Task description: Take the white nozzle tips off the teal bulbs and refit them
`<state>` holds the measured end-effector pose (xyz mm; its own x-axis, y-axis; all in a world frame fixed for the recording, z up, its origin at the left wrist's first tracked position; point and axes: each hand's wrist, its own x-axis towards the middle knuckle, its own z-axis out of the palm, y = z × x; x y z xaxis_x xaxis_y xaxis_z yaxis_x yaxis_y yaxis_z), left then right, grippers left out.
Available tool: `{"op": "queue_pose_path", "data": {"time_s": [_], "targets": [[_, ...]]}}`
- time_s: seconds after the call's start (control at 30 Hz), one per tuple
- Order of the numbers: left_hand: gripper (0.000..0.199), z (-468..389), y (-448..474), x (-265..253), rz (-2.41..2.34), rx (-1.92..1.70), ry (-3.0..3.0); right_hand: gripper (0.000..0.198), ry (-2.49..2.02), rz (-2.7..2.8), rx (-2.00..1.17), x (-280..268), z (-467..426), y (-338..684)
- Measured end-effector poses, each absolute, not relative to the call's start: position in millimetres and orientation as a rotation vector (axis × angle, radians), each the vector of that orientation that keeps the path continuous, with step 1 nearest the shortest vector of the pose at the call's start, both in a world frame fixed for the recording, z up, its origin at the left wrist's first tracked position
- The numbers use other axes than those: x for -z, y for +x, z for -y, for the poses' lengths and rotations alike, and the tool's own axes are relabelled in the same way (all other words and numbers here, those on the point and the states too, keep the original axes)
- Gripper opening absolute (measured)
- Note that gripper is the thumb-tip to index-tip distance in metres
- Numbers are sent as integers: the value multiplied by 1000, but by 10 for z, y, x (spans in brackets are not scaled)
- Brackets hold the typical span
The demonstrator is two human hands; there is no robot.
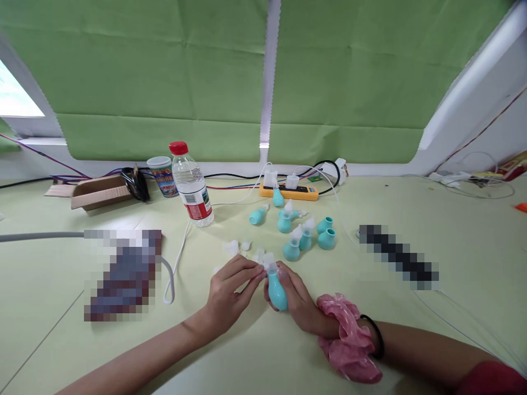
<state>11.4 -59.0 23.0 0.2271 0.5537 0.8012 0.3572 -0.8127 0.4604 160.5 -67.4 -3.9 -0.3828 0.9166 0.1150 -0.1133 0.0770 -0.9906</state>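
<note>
The right hand [297, 299] is clamped round the teal bulb [278, 292] — likely to steady it; the left hand [233, 285] touches its clear top [269, 261]; whether pinching, I cannot tell.

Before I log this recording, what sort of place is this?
Probably an indoor workspace by a bright window: green fabric-like blinds hang behind a pale yellow-green tabletop, on which lies a long orange-and-black power strip.

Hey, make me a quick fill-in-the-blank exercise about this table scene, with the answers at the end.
1. The held teal bulb is wrapped by the ____ hand.
2. The water bottle has a ____ cap.
3. The window blinds are ____.
4. At the group's right edge, ____ bulbs without nozzles stand upright.

Missing words: right; red; green; two.
</note>
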Motion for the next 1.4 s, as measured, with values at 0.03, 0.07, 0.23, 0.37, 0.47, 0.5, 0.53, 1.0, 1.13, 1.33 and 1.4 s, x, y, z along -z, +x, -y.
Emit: {"op": "queue_pose_path", "data": {"time_s": [0.03, 0.07, 0.23, 0.37, 0.47, 0.5, 0.53, 1.0, 1.13, 1.33, 1.4], "targets": [[12, 589, 115, -220, -878, -1624, 2322, 34, -846, 1460, -1464, 37, 674, 1604], [12, 591, 116, -213, -886, -1613, 2326, 33, -846, 1463, -1462, 33, 673, 1604], [10, 598, 102, -299, -924, -1451, 2304, 34, -861, 1566, -1339, -3, 668, 1616], [7, 450, -18, -472, -964, -977, 1768, 34, -842, 1601, -1256, -11, 658, 1623], [12, 254, -188, -537, -845, -873, 1338, 34, -832, 1483, -1290, 11, 640, 1620], [13, 196, -244, -542, -857, -893, 1317, 34, -836, 1451, -1300, 16, 633, 1620], [12, 148, -293, -540, -912, -920, 1370, 34, -841, 1447, -1297, 16, 628, 1621], [18, 154, -236, -274, -1209, -972, 2442, 34, -1003, 1734, -1126, -41, 580, 1659], [19, 431, -83, -385, -1244, -988, 2300, 27, -943, 2042, -1002, -68, 628, 1650], [44, 672, 96, -356, -1094, -680, 2447, 23, -759, 2251, -869, -60, 736, 1659], [46, 663, 102, -348, -1012, -635, 2306, 27, -731, 2275, -815, -55, 752, 1668]]}}
